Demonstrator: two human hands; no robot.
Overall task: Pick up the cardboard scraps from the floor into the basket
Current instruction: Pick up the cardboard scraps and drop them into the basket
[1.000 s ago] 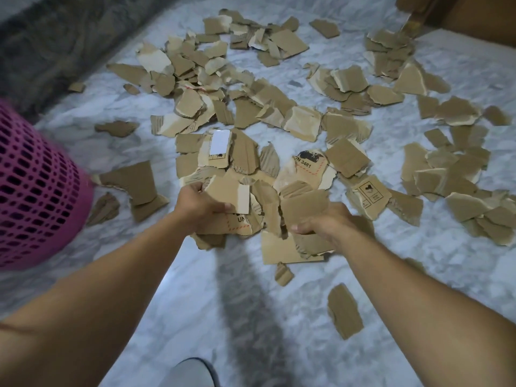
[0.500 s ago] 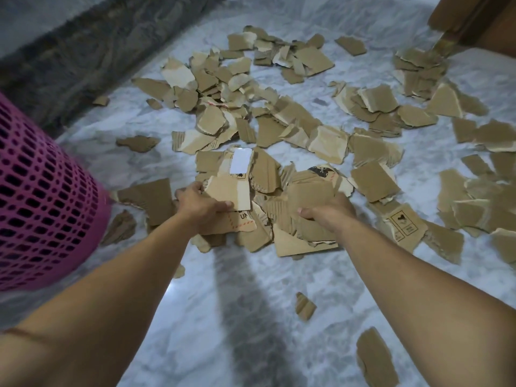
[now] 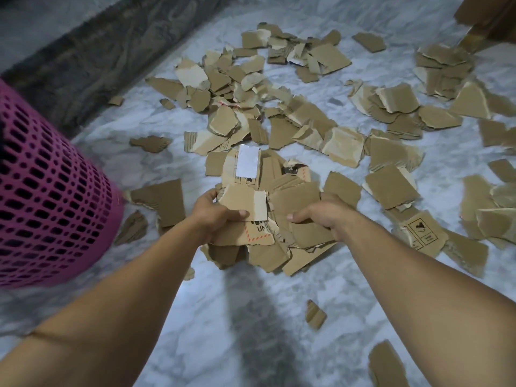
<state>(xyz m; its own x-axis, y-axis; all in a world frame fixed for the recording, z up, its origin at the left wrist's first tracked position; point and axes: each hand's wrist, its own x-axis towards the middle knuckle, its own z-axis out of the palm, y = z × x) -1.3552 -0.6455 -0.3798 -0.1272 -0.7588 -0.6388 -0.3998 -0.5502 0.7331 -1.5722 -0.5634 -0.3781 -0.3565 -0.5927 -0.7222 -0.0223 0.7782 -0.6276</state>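
A bundle of cardboard scraps (image 3: 282,202) sits between my hands at the middle of the view. My left hand (image 3: 212,216) clamps its left side, thumb over a piece with a white strip. My right hand (image 3: 324,216) clamps the right side, thumb on top. Pieces hang below the bundle, just above the marble floor (image 3: 223,317). Many more torn brown scraps (image 3: 343,141) lie scattered over the floor beyond and to the right. The pink mesh basket (image 3: 47,196) stands at the left edge, left of my left hand.
A dark stone strip (image 3: 92,57) runs along the far left of the floor. Wooden furniture (image 3: 491,15) fills the top right corner. Loose small scraps (image 3: 315,314) lie near me, and another scrap (image 3: 386,364) lies at the bottom right.
Both hands have squeezed the scraps together into one bundle and raised it a little off the floor. The basket looms larger at the left.
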